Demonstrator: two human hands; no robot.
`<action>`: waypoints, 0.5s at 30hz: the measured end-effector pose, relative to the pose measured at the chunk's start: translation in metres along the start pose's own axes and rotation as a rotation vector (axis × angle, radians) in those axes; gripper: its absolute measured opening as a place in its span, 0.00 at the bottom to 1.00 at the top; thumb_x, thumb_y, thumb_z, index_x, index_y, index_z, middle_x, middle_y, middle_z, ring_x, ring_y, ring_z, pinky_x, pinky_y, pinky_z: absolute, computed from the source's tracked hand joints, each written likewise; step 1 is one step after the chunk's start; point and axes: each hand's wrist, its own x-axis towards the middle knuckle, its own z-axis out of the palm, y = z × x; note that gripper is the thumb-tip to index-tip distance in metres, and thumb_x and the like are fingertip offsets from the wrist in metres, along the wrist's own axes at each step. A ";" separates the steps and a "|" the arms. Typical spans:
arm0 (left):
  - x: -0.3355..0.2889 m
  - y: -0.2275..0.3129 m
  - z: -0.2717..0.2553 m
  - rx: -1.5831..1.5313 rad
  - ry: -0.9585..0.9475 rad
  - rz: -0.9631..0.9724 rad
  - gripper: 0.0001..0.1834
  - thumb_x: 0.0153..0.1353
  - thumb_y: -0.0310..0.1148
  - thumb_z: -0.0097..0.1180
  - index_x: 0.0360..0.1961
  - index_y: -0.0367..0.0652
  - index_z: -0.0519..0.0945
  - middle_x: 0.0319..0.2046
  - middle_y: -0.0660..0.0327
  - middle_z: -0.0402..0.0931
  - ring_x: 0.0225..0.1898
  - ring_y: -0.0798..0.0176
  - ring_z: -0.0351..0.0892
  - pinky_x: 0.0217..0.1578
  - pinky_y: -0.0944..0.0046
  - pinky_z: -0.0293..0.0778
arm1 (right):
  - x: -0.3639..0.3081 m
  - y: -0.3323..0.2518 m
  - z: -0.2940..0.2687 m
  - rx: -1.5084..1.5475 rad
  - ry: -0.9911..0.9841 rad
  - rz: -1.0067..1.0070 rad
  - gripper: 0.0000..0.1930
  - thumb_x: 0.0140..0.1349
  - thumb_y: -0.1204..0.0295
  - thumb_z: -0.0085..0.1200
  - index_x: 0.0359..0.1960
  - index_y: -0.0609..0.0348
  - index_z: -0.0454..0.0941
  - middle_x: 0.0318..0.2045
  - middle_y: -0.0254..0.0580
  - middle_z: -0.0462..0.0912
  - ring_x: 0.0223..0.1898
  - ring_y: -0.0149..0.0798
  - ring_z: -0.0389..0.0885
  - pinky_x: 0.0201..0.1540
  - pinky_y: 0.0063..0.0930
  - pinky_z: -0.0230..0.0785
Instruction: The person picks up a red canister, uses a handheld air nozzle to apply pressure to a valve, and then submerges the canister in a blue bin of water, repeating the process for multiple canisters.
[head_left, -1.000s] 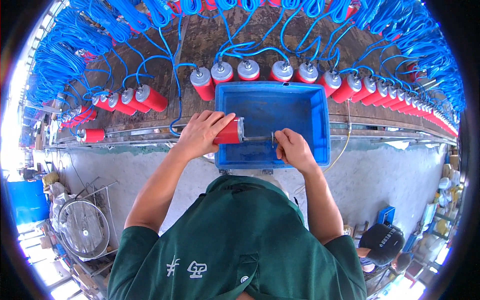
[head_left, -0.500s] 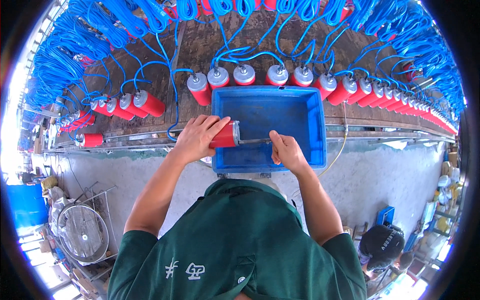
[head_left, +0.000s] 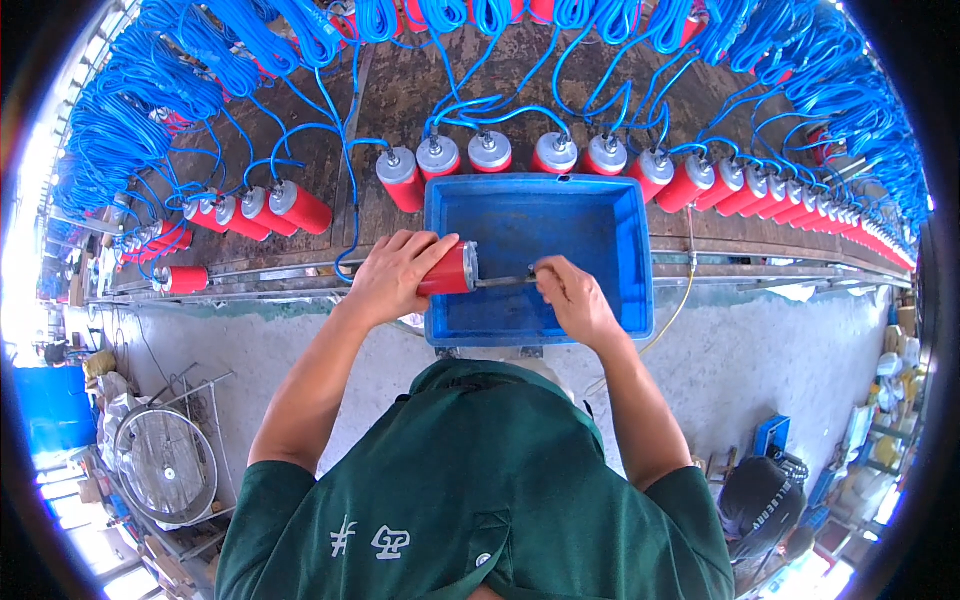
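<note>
My left hand (head_left: 398, 275) is wrapped around a red cylinder (head_left: 447, 272) with a silver end cap, lying on its side over the left part of a blue plastic bin (head_left: 640, 240). From the capped end a thin grey metal rod (head_left: 505, 281) sticks out to the right. Curled at the rod's outer end are the fingers of my right hand (head_left: 577, 303), with the thumb and forefinger close together. What sits at the rod's tip is partly hidden by those fingers. The capped end points toward my right hand.
Along the bench (head_left: 400, 90) stand several red cylinders (head_left: 402, 182) with silver tops and blue cables. Coiled blue cables (head_left: 140, 130) heap behind them. A yellow hose (head_left: 688, 285) hangs at the bench edge. A round fan (head_left: 168, 468) and another person (head_left: 760, 505) are behind me.
My right hand has turned at the rod's end, its thumb dropping from upright and its fingers curling over. My left hand and the red cylinder stay in place.
</note>
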 end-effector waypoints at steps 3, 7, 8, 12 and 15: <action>0.005 0.004 -0.003 -0.005 -0.033 -0.011 0.58 0.40 0.34 0.79 0.77 0.55 0.67 0.63 0.57 0.73 0.64 0.46 0.73 0.65 0.43 0.71 | -0.002 -0.005 0.001 -0.057 0.106 -0.299 0.12 0.75 0.67 0.58 0.51 0.62 0.82 0.43 0.52 0.86 0.45 0.52 0.87 0.47 0.41 0.80; 0.003 0.006 -0.006 0.022 -0.068 -0.021 0.60 0.40 0.33 0.80 0.78 0.57 0.65 0.64 0.58 0.73 0.65 0.47 0.72 0.66 0.46 0.70 | 0.009 -0.005 0.010 0.149 -0.007 0.041 0.17 0.78 0.67 0.54 0.63 0.60 0.77 0.34 0.49 0.86 0.34 0.43 0.87 0.40 0.37 0.81; 0.003 0.006 -0.005 0.025 -0.065 -0.018 0.60 0.39 0.33 0.80 0.78 0.57 0.65 0.63 0.58 0.73 0.65 0.47 0.72 0.66 0.46 0.70 | 0.011 -0.006 0.015 0.254 0.015 0.115 0.18 0.79 0.65 0.52 0.63 0.62 0.76 0.32 0.46 0.85 0.32 0.35 0.85 0.35 0.34 0.80; 0.004 0.008 -0.007 0.014 -0.060 -0.026 0.59 0.38 0.31 0.80 0.76 0.55 0.67 0.63 0.57 0.73 0.64 0.46 0.73 0.66 0.45 0.70 | 0.016 -0.003 0.005 0.528 -0.117 0.461 0.19 0.77 0.60 0.56 0.60 0.61 0.78 0.34 0.46 0.85 0.35 0.39 0.86 0.40 0.34 0.81; 0.005 0.008 -0.005 0.006 -0.058 -0.030 0.60 0.36 0.31 0.81 0.76 0.53 0.66 0.64 0.55 0.73 0.65 0.44 0.72 0.68 0.44 0.69 | 0.005 0.004 -0.005 -0.056 -0.093 -0.221 0.20 0.74 0.59 0.62 0.59 0.60 0.80 0.38 0.49 0.85 0.41 0.46 0.87 0.49 0.38 0.80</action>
